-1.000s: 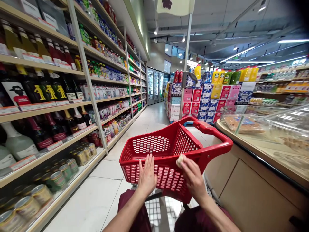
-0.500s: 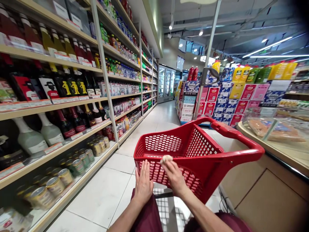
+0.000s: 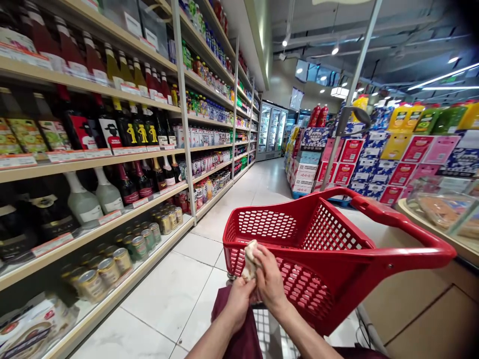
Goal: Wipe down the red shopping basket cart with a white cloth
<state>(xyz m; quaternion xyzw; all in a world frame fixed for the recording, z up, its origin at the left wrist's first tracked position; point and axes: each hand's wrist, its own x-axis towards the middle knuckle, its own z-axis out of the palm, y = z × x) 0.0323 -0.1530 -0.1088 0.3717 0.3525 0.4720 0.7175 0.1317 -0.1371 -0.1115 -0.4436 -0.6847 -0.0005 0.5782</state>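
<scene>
A crumpled off-white cloth [image 3: 250, 258] is held up between both hands in front of the red shopping cart [image 3: 258, 245]. My left hand [image 3: 239, 296] is closed, its thumb and fingers pinching the cloth's lower end. Higher up, my right hand [image 3: 270, 279] has its fingers curled over the cloth's right side. Both hands are close together, just this side of the cart's perforated side wall. Part of the cloth is hidden behind the right fingers. No goods show in the visible part of the cart's basket.
On the left, long shelves [image 3: 157, 154] carry bottles and cans [image 3: 121, 262]. A tiled aisle [image 3: 254, 174] leads to glass-door fridges [image 3: 270, 127]. Stacked drink cartons [image 3: 348, 157] stand behind a pole [image 3: 339, 129]. At the right is a counter [image 3: 415, 212] with packed food.
My left hand has gone from flat and open to pinching the cloth. The cloth, earlier bunched in my right hand, now hangs between both hands. The view has turned left.
</scene>
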